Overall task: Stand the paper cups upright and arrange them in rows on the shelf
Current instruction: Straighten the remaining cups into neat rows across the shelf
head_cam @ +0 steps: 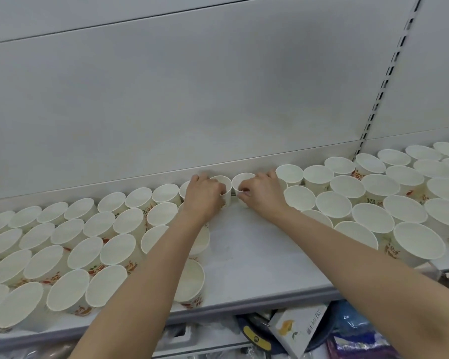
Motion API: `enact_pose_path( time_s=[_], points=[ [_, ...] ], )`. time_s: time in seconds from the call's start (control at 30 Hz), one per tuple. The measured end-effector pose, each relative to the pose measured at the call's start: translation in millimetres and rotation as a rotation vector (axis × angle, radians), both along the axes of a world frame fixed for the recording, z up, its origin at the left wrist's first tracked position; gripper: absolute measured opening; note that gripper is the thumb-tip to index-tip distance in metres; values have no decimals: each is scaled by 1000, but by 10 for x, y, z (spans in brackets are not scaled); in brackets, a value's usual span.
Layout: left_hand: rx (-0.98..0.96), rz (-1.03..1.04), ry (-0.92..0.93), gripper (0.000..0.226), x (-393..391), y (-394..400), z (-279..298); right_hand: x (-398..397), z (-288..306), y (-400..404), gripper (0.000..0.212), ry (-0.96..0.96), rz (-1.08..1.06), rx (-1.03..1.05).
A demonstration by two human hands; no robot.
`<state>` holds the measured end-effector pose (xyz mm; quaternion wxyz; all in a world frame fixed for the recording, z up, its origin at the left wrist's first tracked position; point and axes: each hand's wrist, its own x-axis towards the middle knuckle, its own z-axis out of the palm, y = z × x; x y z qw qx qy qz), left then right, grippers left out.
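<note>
Two upright paper cups sit at mid-frame against the shelf point(244, 244) back, your left hand point(204, 195) curled round the left cup point(224, 186), right hand point(261, 194) pinching the right cup point(241, 181), likely to close the back row's gap.

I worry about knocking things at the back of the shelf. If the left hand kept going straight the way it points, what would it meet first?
Probably the white back panel. The left hand grips a cup in the rearmost row; no cups show behind it, though depth is uncertain.
</note>
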<state>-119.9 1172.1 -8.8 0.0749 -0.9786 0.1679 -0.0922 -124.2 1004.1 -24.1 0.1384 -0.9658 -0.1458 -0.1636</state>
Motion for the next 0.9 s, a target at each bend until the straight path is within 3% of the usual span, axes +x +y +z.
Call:
enact_pose_path(
  time_s=[0.1, 0.23, 0.4, 0.57, 0.67, 0.77, 0.9],
  points=[
    [-214, -39, 21, 37, -46, 26, 87, -180, 92, -229, 15, -69, -16, 240],
    [-441, -178, -124, 30, -51, -111, 170, -526, 150, -681, 13, -113, -196, 254],
    [-265, -313, -9, 26, -44, -688, 166, -746, 114, -731, 23, 37, -324, -6],
    [-183, -266, 11, 17, -21, -941, 61, -680, 126, -668, 11, 92, -411, -106],
    [-351, -257, -34, 17, -51, -885, 202, -667, 142, -762, 15, 87, -436, -59],
    [-650, -246, 8, 12, -123, -677, 483, -661, 232, -892, 18, 10, -411, 97],
    [-961, -151, 13, 5, -383, -280, 747, -733, 445, -911, 10, -121, -227, 335]
  ],
)
